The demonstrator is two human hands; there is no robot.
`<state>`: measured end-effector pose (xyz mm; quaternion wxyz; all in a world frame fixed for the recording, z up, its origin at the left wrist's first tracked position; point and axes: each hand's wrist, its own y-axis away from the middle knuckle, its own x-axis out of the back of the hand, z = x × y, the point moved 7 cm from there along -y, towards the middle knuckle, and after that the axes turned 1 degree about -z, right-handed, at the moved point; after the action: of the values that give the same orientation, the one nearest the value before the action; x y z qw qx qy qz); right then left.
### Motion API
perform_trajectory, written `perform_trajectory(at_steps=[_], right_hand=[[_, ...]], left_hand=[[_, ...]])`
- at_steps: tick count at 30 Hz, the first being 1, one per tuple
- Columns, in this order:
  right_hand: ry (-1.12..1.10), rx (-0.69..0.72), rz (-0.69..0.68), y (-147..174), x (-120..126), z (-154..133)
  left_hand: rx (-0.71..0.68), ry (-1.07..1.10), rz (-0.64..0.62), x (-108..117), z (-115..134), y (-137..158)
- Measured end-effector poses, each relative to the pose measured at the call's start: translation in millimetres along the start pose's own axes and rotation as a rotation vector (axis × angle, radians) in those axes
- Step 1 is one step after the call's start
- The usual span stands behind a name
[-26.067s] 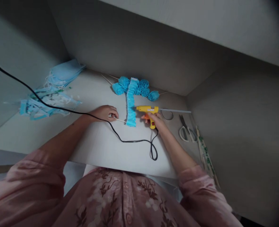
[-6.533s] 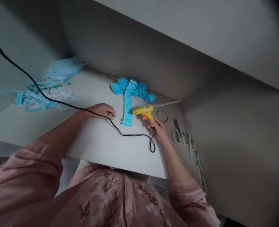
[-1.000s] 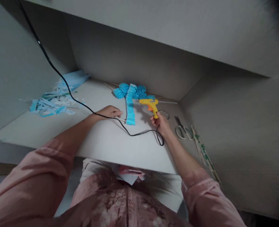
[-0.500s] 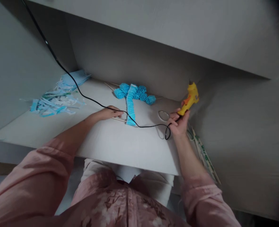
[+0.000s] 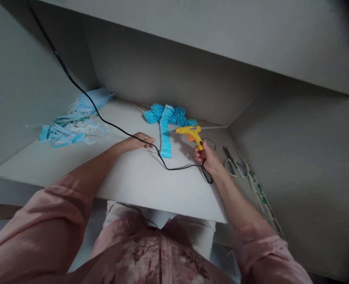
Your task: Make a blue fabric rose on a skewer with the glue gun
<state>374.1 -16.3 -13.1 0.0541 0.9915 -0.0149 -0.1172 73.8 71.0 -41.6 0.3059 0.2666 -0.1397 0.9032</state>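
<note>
Gripping the gun [image 5: 190,131], the right hand [image 5: 207,157] has swung its nozzle from twelve o'clock to nine; the strip [image 5: 165,136] lies at three from the left hand [image 5: 138,142], whose hold I can't tell.

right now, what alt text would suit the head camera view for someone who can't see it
A person's right hand holds a yellow hot glue gun pointed toward a pleated blue strip, while the left hand lies by a thin stick. Blue artificial roses lie around the strip's far end, with scissors right and cut mask scraps left.
</note>
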Motion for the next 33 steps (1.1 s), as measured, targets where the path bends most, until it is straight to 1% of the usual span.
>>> perform_trajectory(at_steps=[2, 4, 6, 9, 11, 13, 16, 20, 24, 27, 30, 33], right_hand=[[0.047, -0.034, -0.009, -3.5, -7.4, 4.9], [0.073, -0.031, -0.008, -8.6, -10.2, 1.1], [0.126, -0.002, -0.009, -15.1, -11.2, -7.1], [0.263, 0.052, -0.029, -24.0, -13.9, -15.2], [0.324, 0.078, -0.047, -26.9, -17.0, -13.1], [0.329, 0.099, -0.049, -26.9, -19.4, -7.2], [0.3, 0.127, -0.016, -24.0, -19.4, 1.6], [0.28, 0.136, -0.009, -21.8, -18.5, 6.5], [0.327, 0.124, -0.006, -22.4, -18.8, 8.9], [0.367, 0.113, -0.004, -22.4, -21.6, 10.3], [0.321, 0.133, 0.006, -21.2, -23.4, 6.7], [0.288, 0.158, 0.002, -19.5, -24.5, 3.0]], left_hand=[[-0.03, 0.015, 0.004, -0.3, 0.0, -1.3], [-0.054, 0.039, -0.01, -1.0, 1.1, -1.8], [-0.064, 0.059, -0.035, -1.8, 3.4, -1.6], [-0.08, 0.06, -0.063, -1.9, 10.1, 0.1], [-0.097, 0.034, -0.069, -1.3, 16.0, 2.1], [-0.102, 0.001, -0.061, 0.0, 20.7, 4.2], [-0.119, -0.057, -0.002, 4.5, 26.4, 6.0], [-0.252, -0.192, 0.118, 11.9, 39.7, 7.6], [-0.333, -0.315, 0.243, 19.9, 52.1, 10.8], [-0.382, -0.377, 0.295, 24.0, 57.2, 13.8], [-0.385, -0.426, 0.309, 26.9, 51.0, 14.6], [-0.286, -0.454, 0.306, 30.6, 33.3, 11.7]])
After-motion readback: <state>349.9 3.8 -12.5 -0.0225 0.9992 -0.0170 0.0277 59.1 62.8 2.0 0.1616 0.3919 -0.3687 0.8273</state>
